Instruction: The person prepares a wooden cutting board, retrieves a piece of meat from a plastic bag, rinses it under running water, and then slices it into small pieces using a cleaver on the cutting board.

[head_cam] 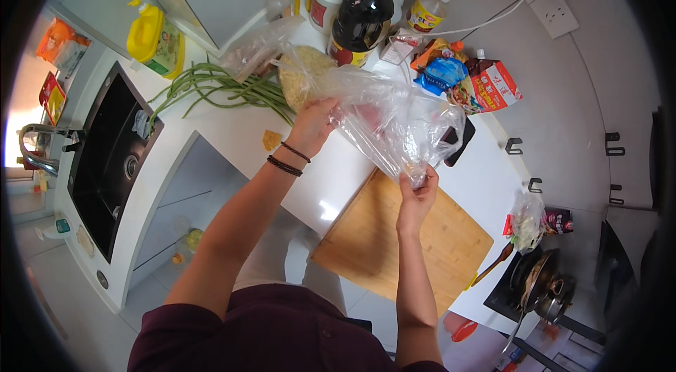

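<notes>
A clear plastic bag [383, 113] is stretched between my two hands above the white worktop [227, 132]. My left hand [311, 124] pinches the bag's left edge, near a bag of pale yellow food [303, 73] whose exact kind I cannot tell. Lower and to the right, my right hand [417, 192] grips a gathered corner of the plastic over the wooden cutting board [401, 245]. Something pinkish shows dimly through the plastic; whether it is inside or behind, I cannot tell. Long green beans [232, 87] lie left of the yellow food.
A black sink [105, 161] is on the left, with a yellow pump bottle [156, 42] behind. A large dark sauce bottle [362, 23] stands at the back, beside seasoning packets [488, 87]. A phone [460, 142] lies partly under the bag. Pans [541, 282] sit at right.
</notes>
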{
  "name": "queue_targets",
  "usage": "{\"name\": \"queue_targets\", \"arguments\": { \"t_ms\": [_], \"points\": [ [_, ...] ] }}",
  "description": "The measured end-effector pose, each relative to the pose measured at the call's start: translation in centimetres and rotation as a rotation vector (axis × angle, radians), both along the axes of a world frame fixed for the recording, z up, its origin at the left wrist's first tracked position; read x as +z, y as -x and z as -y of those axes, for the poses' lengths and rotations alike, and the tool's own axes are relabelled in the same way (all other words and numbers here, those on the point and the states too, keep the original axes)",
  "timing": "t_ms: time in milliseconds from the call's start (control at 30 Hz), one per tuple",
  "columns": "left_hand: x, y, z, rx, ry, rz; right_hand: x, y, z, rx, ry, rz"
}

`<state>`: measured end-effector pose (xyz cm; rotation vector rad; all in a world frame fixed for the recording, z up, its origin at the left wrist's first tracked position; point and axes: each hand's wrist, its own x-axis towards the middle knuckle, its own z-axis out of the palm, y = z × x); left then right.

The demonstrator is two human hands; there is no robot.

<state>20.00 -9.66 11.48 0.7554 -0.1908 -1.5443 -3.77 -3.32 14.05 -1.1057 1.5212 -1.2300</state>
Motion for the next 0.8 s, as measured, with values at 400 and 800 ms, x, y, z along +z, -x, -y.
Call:
{"name": "queue_targets", "arguments": {
  "t_ms": [400, 800],
  "points": [
    [-3.8, -2.8, -4.5, 0.041, -0.061, -0.042, 6.1, -4.3, 5.2, 0.896, 0.522, -0.678],
    [-1.8, -4.3, -3.2, 0.009, -0.061, -0.064, 0.4, -6.6, 10.2, 0.762, 0.409, -0.922]
  ]
}}
